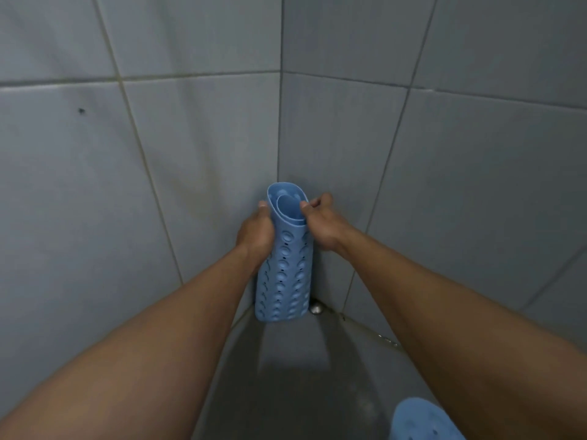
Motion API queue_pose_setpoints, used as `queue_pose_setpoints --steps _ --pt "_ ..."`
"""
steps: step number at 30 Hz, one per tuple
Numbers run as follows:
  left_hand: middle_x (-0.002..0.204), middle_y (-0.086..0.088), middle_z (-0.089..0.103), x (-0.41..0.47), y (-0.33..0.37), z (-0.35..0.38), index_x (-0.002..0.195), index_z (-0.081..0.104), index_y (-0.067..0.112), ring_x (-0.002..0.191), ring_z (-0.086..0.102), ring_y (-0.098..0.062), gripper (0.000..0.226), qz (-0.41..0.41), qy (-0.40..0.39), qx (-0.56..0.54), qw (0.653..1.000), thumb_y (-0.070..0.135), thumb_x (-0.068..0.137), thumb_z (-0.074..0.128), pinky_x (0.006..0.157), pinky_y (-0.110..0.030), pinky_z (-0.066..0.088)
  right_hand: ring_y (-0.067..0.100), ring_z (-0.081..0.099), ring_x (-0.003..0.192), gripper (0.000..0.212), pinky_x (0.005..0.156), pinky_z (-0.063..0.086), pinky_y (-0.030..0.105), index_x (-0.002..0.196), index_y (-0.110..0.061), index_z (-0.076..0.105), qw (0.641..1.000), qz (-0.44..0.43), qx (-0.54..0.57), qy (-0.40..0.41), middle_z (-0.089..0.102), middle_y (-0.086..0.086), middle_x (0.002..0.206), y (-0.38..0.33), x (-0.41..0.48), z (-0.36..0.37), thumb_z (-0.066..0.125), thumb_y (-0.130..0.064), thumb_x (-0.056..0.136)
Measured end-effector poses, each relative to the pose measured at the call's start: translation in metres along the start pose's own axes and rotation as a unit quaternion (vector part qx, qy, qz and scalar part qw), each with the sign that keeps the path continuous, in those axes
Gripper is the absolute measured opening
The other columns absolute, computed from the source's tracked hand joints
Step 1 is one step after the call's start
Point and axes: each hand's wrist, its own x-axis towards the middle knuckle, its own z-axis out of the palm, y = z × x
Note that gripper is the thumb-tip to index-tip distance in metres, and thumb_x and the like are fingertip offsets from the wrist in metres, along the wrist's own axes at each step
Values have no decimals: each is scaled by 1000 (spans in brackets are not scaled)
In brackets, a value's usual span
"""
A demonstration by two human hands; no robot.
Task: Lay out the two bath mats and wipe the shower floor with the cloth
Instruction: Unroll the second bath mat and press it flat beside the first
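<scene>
Left hand (255,231): wrapped around rolled blue suction-cup bath mat (284,268), 9 o'clock side.
Mat: upright in tiled wall corner (279,138), lower end near shower floor (286,360).
Right hand (319,222): pinching roll's top edge, 3 o'clock side.
Second blue mat (422,420): partly visible, 5 o'clock.
Cloth: not visible.
Risk: wet-looking floor; roll may spring open or slip from pinch.
</scene>
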Motion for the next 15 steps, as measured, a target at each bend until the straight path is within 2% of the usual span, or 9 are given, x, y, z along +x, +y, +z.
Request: queue_pose_setpoints --steps 2,4,6,8,10,12,14,15 --pt "112 -7 66 -15 3 0 98 64 19 94 62 -23 57 -45 -7 -45 998 57 102 22 92 -41 50 23 58 95 28 79 56 46 126 -16 34 998 38 51 -16 55 9 115 2 -13 -2 40 -33 104" --pt "110 -6 63 -34 4 1 107 61 20 88 57 -21 50 -96 -31 -70 992 53 104 23 84 -39 46 25 62 100 34 68 58 40 136 -20 34 990 73 111 -51 57 8 123 5 -28 -7 44 -26 104" --pt "95 -8 58 -58 5 -1 99 59 20 82 54 -25 44 -153 -74 -101 980 48 105 25 89 -44 49 31 62 108 34 82 58 46 136 -20 47 978 97 158 -96 61 10 127 13 -43 -12 41 -22 102" --pt "86 -5 52 -79 5 -6 87 56 20 76 53 -30 39 -200 -102 -155 962 40 106 28 97 -53 48 35 59 112 37 95 52 55 133 -18 55 963 127 207 -118 61 15 126 22 -59 -19 36 -25 101" --pt "85 -8 53 -93 0 -11 86 55 16 75 54 -33 37 -223 -121 -196 947 34 106 28 95 -57 48 39 58 113 41 96 50 61 132 -16 52 950 159 243 -115 58 20 122 35 -73 -27 31 -37 103" --pt "88 -11 53 -103 -9 -13 88 53 14 76 54 -36 35 -242 -128 -208 939 34 107 31 94 -58 48 40 58 111 51 92 52 59 127 -14 51 942 193 247 -122 56 22 119 47 -85 -32 27 -53 104" --pt "86 -11 56 -115 -20 -11 85 53 11 75 56 -34 32 -254 -148 -198 935 34 105 41 93 -54 51 39 59 111 56 88 55 55 124 -12 52 936 216 234 -149 56 22 120 61 -97 -32 32 -59 102" --pt "82 -13 63 -122 -27 -9 86 56 10 73 60 -33 33 -260 -168 -191 931 35 104 45 86 -51 54 37 59 111 53 88 56 52 122 -11 54 934 224 225 -164 56 21 121 66 -103 -30 39 -56 101"
